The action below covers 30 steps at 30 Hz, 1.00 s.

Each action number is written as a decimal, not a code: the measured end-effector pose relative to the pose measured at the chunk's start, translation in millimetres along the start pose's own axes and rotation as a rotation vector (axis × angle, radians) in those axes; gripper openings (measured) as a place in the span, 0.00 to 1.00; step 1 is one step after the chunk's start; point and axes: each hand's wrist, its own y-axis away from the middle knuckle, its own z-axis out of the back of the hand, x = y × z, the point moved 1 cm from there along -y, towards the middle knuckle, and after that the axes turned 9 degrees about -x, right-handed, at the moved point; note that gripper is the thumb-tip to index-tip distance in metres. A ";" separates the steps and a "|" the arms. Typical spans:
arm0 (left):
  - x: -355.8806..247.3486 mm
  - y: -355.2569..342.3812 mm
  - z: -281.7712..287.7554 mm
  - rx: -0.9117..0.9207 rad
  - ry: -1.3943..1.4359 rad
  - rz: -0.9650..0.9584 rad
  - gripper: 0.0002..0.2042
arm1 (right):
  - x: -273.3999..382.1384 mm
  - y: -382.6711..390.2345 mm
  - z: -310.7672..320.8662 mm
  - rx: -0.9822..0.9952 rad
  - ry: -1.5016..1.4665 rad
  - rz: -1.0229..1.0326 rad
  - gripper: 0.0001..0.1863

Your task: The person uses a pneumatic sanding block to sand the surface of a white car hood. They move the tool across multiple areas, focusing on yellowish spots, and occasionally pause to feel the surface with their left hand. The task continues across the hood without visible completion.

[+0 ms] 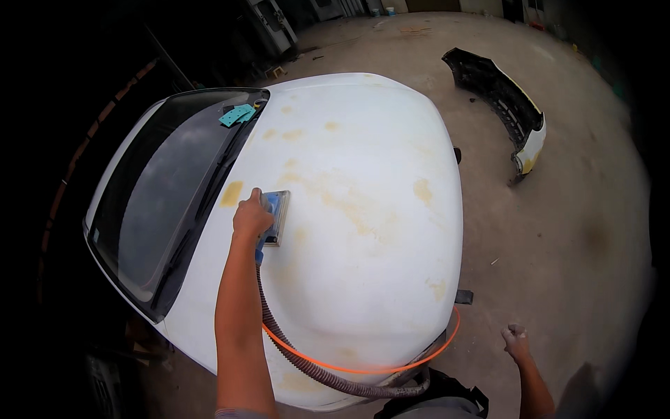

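Note:
My left hand (252, 215) is wrapped round a blue power sander (276, 215), whose rectangular pad rests on a car's white hood (391, 153). From the sander's rear, a ribbed grey-brown dust hose (307, 366) and an orange air line (363, 369) curve down over the hood's near end toward my body. Dull yellow patches show through the hood's white surface, one of them a yellow rectangle (232, 193) just beside my left hand. Off the hood's near right side, my right hand (516, 342) hangs over the floor with curled fingers and a pale, dusty look; nothing shows in it.
Turquoise sanding sheets (238, 115) lie at the base of the windshield (160, 188), by the wipers. A detached bumper (513, 105) sits on the concrete floor (558, 230) at the far right. A vehicle door (271, 24) stands in the far background.

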 end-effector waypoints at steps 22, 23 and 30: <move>-30.4 17.3 5.9 -0.031 -0.155 0.229 0.32 | -157.1 -176.1 152.7 0.444 0.367 -0.345 0.35; -31.4 1.1 4.1 -0.022 -0.135 0.237 0.33 | -158.7 -204.9 148.4 0.516 0.451 -0.370 0.35; -71.7 13.1 -5.1 0.022 -0.229 0.410 0.36 | -221.2 -450.1 174.0 0.689 0.761 0.097 0.47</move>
